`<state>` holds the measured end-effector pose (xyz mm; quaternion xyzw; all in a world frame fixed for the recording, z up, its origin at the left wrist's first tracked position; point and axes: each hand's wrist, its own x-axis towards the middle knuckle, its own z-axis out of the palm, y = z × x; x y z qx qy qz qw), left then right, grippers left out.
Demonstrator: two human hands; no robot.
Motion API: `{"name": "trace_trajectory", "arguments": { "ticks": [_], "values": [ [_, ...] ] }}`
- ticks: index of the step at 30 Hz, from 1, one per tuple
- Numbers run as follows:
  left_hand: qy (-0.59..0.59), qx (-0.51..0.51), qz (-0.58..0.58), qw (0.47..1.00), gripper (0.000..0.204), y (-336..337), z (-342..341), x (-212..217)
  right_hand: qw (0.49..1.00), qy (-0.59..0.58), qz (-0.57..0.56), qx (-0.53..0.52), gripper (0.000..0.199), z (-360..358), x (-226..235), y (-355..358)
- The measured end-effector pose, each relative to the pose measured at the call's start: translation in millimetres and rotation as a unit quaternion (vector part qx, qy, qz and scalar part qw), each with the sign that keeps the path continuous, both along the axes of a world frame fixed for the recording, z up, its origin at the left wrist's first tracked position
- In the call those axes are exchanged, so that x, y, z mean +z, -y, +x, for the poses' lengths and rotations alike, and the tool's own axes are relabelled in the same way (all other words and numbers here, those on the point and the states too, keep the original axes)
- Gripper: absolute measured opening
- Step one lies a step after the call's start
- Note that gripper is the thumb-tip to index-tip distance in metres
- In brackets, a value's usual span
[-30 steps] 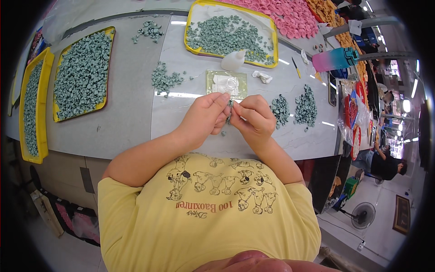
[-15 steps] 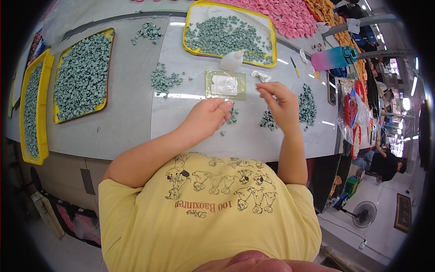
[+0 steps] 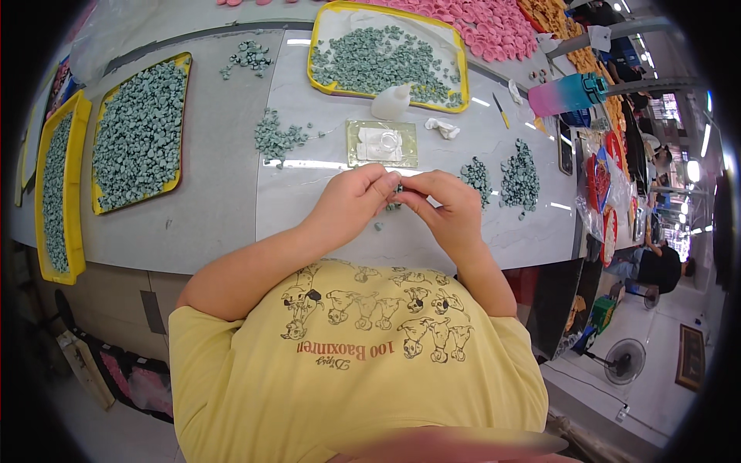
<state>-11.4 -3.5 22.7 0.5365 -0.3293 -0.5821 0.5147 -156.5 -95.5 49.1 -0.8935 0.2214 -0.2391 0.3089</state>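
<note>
My left hand (image 3: 360, 193) and my right hand (image 3: 446, 202) meet fingertip to fingertip above the near part of the table. Both are closed in a pinch around a small grey-green piece (image 3: 398, 187) with dark marks, mostly covered by the fingers. Just beyond them lies a clear yellowish block (image 3: 411, 156) with white paper and a round clear ring on top. A white squeeze bottle (image 3: 391, 103) stands behind the block. Loose green pieces form a pile (image 3: 281, 139) to the left, and two more piles (image 3: 476, 177) (image 3: 520, 179) sit right of my right hand.
Yellow-rimmed trays of green pieces stand at the back (image 3: 310, 71) and left (image 3: 94, 185), with a yellow crate (image 3: 76, 231) beyond. Crumpled tissue (image 3: 443, 129), a knife (image 3: 502, 113) and a pink-and-teal bottle (image 3: 567, 96) lie to the right. Pink pieces (image 3: 486, 31) are heaped behind.
My right hand has moved left and down from beside the block to meet my left hand at the small green piece. My left hand has barely moved.
</note>
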Motion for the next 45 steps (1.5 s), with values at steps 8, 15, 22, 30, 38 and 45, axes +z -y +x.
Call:
{"name": "trace_trajectory", "arguments": {
  "ticks": [8, 15, 22, 30, 38, 45],
  "values": [
    [-0.227, -0.015, 0.049, 0.972, 0.034, -5, 5, 3, 0.999, 0.018, 0.030, 0.014, 0.021, 4, 6, 0],
    [-0.199, -0.017, 0.007, 0.980, 0.033, -6, 11, 11, 0.995, 0.071, 0.068, 0.021, 0.023, 1, 1, 0],
    [-0.010, -0.009, -0.074, 0.997, 0.016, -9, 4, 9, 0.995, 0.072, 0.069, 0.008, 0.025, 0, -2, 0],
    [0.072, 0.070, -0.118, 0.988, 0.011, -7, 3, 4, 0.999, 0.007, 0.032, 0.023, 0.022, 3, 2, 5],
    [0.061, 0.061, -0.071, 0.994, 0.010, -6, -2, 10, 0.965, -0.058, -0.210, -0.144, 0.018, -5, -33, 83],
    [0.094, 0.071, -0.073, 0.990, 0.012, -3, -5, 8, 0.984, -0.075, -0.081, -0.137, 0.016, -2, -35, 73]
  ]
}}
